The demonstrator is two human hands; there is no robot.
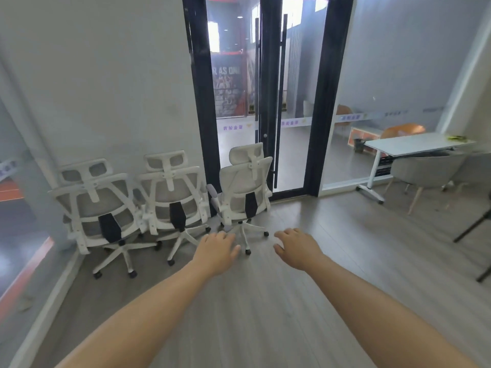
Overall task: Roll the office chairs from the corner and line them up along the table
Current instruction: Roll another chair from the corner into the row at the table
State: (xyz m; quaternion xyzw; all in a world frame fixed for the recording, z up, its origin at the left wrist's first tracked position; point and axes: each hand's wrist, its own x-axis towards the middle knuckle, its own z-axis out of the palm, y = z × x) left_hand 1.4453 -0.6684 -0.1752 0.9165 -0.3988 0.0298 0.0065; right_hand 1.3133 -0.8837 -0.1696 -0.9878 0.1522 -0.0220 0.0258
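Three white office chairs with grey mesh backs stand side by side in the corner, backs toward me: the left chair (95, 205), the middle chair (172, 195) and the right chair (244, 187) by the door. A white table (414, 144) stands at the far right. My left hand (216, 251) and my right hand (297, 248) reach forward, palms down, fingers loosely spread. Both are short of the right chair and touch nothing.
A black-framed glass door (268, 96) rises behind the right chair. Grey upholstered chairs (422, 168) sit under the table. Black legs of another piece of furniture (475, 227) show at the right edge. A glass wall (16, 181) borders the left. Wood floor (265, 301) stretches between.
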